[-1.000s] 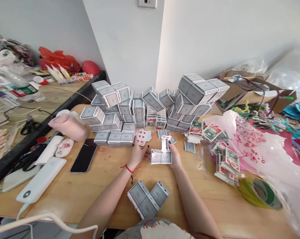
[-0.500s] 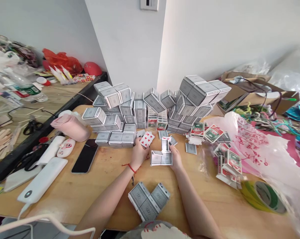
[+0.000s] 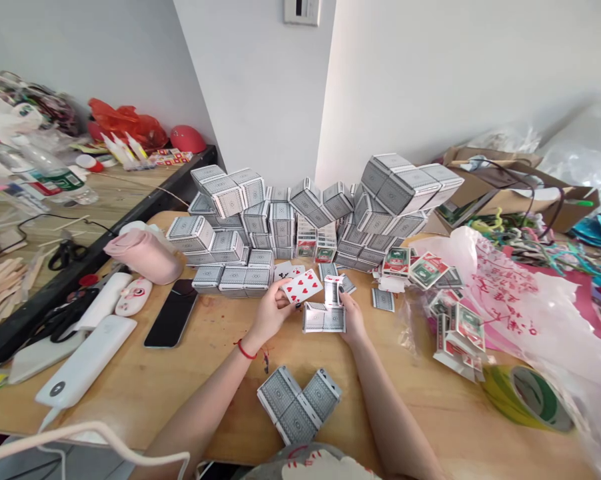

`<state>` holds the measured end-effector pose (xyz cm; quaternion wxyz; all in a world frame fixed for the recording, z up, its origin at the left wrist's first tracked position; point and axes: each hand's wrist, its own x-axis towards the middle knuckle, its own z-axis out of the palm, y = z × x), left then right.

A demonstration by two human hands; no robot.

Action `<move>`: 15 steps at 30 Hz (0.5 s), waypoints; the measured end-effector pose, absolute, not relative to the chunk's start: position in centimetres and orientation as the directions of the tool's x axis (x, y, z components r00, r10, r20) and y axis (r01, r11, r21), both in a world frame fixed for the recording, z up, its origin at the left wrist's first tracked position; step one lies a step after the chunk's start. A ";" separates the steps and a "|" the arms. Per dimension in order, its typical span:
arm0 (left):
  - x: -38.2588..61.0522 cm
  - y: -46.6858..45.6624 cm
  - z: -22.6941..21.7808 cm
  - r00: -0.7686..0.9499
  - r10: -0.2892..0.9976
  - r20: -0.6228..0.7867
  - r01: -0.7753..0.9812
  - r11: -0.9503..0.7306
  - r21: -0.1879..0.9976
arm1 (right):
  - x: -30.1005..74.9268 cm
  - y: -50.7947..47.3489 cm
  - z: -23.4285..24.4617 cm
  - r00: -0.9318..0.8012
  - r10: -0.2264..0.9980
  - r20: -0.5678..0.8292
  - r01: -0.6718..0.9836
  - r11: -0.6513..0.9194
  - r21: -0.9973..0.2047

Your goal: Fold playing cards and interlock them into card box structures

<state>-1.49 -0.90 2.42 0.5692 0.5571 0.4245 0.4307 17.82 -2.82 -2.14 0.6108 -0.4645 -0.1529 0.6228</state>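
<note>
My left hand [image 3: 268,313] pinches a red-hearts playing card [image 3: 303,287] face up, lifted just above the table. Beside it my right hand [image 3: 349,317] is closed on a small folded card block [image 3: 324,316] resting on the wooden table [image 3: 145,387], its fingers at an upright card [image 3: 332,289] on the block's top. A few loose cards [image 3: 285,270] lie just behind my left hand. Nearer to me sits a finished block of grey-backed cards [image 3: 297,403].
A tall pile of grey card blocks [image 3: 300,217] lines the back by the wall. A phone [image 3: 171,321], power bank [image 3: 83,369] and pink roll [image 3: 144,254] lie on the left. On the right are card boxes [image 3: 453,323], a plastic bag [image 3: 520,300] and a tape roll [image 3: 528,393].
My left hand picked the hearts card off the loose pile and carried it rightward toward the block. My right hand stayed on the block.
</note>
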 end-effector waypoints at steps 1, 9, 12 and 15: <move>-1.5 -0.9 2.6 0.281 0.959 -0.017 -0.044 0.030 0.999 | 17.8 -2.8 -2.2 0.174 0.906 -0.385 -0.613 -0.207 -0.763; -2.3 -0.7 4.4 0.303 0.952 -0.038 0.056 0.022 0.998 | 17.6 -2.9 -2.1 0.220 0.913 -0.343 -0.519 -0.188 -0.834; -2.8 -0.6 5.0 0.298 0.954 -0.033 0.067 0.014 0.998 | 17.5 -2.9 -1.9 0.224 0.905 -0.361 -0.537 -0.195 -0.821; -3.2 -0.5 5.1 0.302 0.952 -0.044 0.066 0.025 0.998 | 17.5 -3.0 -1.7 0.217 0.903 -0.370 -0.564 -0.193 -0.803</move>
